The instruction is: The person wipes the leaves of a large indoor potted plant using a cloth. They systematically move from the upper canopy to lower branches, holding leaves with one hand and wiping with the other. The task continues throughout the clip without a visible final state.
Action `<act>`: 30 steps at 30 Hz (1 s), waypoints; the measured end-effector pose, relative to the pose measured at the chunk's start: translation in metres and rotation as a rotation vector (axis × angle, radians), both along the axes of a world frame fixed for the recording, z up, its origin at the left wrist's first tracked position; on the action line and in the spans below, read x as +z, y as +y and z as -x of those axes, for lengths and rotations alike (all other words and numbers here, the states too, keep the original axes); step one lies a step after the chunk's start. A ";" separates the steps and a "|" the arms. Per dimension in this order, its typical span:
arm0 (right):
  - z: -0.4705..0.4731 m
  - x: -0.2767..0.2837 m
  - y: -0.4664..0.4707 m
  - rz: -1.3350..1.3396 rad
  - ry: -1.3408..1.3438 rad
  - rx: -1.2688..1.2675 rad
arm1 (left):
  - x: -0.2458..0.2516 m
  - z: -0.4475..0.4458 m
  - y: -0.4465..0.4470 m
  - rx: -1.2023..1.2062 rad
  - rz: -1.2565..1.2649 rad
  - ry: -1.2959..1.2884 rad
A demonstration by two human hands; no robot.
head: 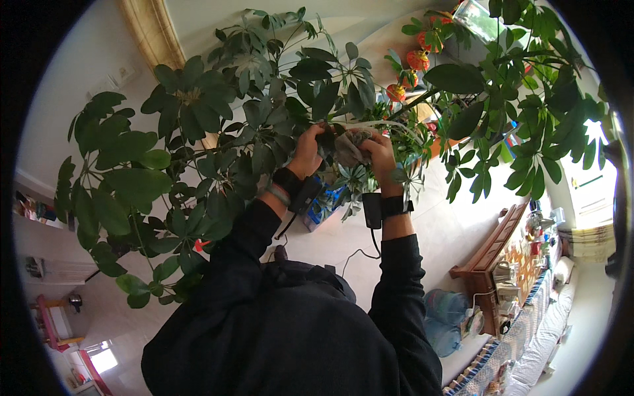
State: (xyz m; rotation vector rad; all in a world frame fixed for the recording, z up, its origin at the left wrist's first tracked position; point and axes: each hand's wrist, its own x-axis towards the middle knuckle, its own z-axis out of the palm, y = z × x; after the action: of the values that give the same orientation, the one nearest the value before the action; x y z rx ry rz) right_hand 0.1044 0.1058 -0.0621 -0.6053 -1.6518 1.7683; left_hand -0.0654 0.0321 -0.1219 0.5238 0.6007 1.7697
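Observation:
A large umbrella plant (257, 119) with dark green leaves spreads before me and to both sides. My right hand (381, 157) grips a crumpled grey cloth (352, 146) among the foliage. Just left of the cloth, my left hand (307, 151) has its fingertips closed at a drooping leaf (325, 141); the exact grip is partly hidden. The two hands are close together, with the cloth and leaf between them. A pale curved strip (391, 123) passes behind the cloth.
Branches with leaves (525, 99) reach far right. Red lantern ornaments (417, 60) hang behind the plant. A blue box (319, 210) stands on the floor below my hands. Clear water jugs (446, 307) sit beside a wooden table (488, 277) at right. A cable (359, 252) hangs near my right arm.

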 end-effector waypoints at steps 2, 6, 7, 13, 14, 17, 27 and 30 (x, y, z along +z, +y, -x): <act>-0.001 -0.003 0.000 0.045 -0.011 0.006 | 0.005 -0.001 0.001 -0.022 -0.003 -0.049; -0.005 -0.007 -0.004 0.009 0.034 -0.001 | 0.013 -0.002 0.002 -0.007 0.014 -0.022; -0.007 -0.007 -0.005 0.027 0.020 -0.001 | 0.013 -0.003 0.002 0.003 0.027 -0.005; -0.008 -0.008 -0.013 0.099 0.075 0.029 | 0.002 -0.005 0.001 0.012 0.024 -0.022; -0.007 -0.009 -0.014 0.129 0.104 0.039 | -0.002 -0.004 0.002 0.007 0.033 -0.030; -0.007 -0.018 -0.013 0.240 0.150 0.062 | -0.014 0.000 0.007 -0.002 0.036 -0.090; -0.009 -0.036 -0.009 -0.381 -0.005 0.022 | -0.016 -0.005 -0.001 0.163 -0.119 0.341; -0.019 -0.024 -0.029 -0.601 0.007 -0.222 | -0.013 -0.006 -0.001 0.206 -0.205 0.389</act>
State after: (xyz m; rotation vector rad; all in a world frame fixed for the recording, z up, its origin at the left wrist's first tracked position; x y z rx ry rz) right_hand 0.1232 0.0771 -0.0856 -0.4726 -1.9038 1.0366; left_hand -0.0596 0.0315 -0.1345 0.9925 0.7663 1.9503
